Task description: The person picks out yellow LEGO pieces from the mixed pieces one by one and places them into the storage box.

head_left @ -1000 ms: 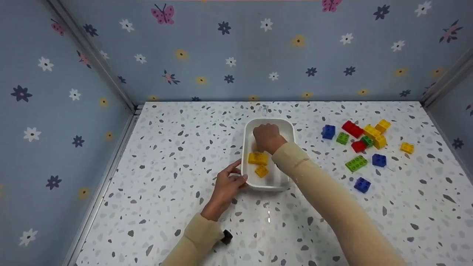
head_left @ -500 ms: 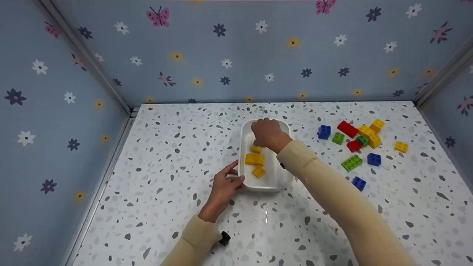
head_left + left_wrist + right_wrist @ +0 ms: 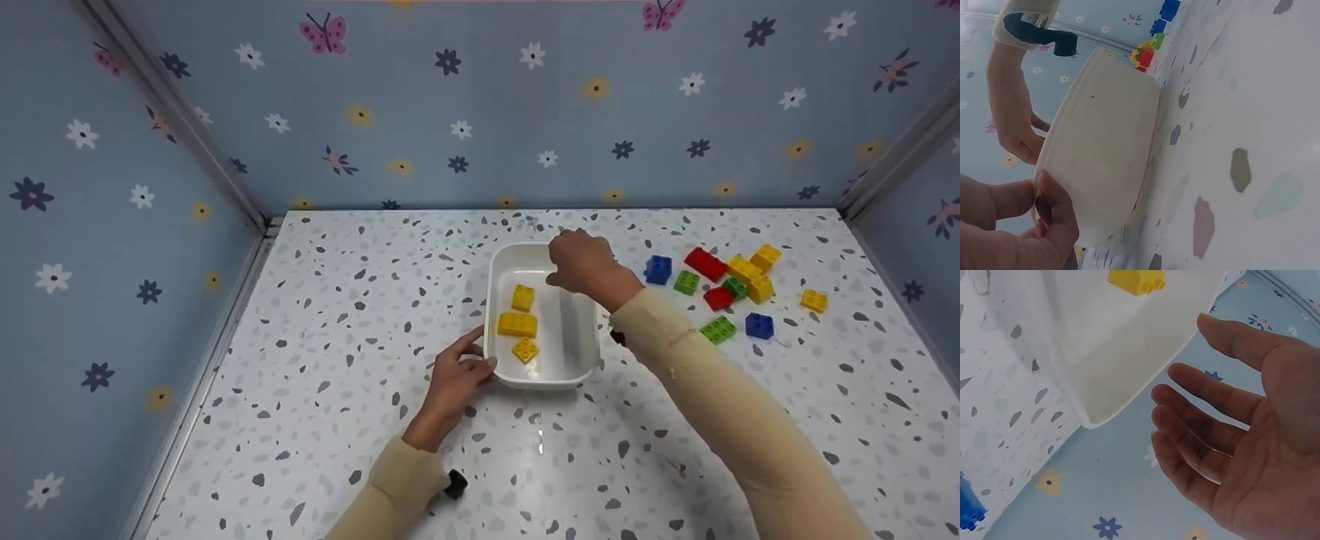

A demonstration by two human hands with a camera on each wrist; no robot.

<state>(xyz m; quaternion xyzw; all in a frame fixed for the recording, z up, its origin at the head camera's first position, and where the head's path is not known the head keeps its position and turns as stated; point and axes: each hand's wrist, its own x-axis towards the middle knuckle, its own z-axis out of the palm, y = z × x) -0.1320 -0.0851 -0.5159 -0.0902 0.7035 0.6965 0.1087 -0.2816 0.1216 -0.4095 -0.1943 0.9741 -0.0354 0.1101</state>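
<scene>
A white plastic tub [image 3: 577,330] sits on the table, with three yellow building bricks [image 3: 517,324] lying in a row along its left side. My left hand [image 3: 452,375] holds the tub's near left side. In the left wrist view its thumb and fingers [image 3: 1057,197] pinch the rim of the tub. Above the tub's far right corner hovers my right hand [image 3: 585,261]. Its fingers are spread and loosely bent with nothing between them, as the right wrist view shows. One yellow brick [image 3: 1135,280] appears inside the tub there.
To the right of the tub lie loose bricks: blue [image 3: 658,270], light green [image 3: 685,282], red [image 3: 705,263] and yellow [image 3: 814,300]. My right forearm [image 3: 720,397] stretches across the table's right half. A flower-patterned wall [image 3: 502,97] closes off the back.
My right hand has let go of the farthest yellow brick and moved right and up, leaving that brick in full view in the tub. My left hand keeps its hold.
</scene>
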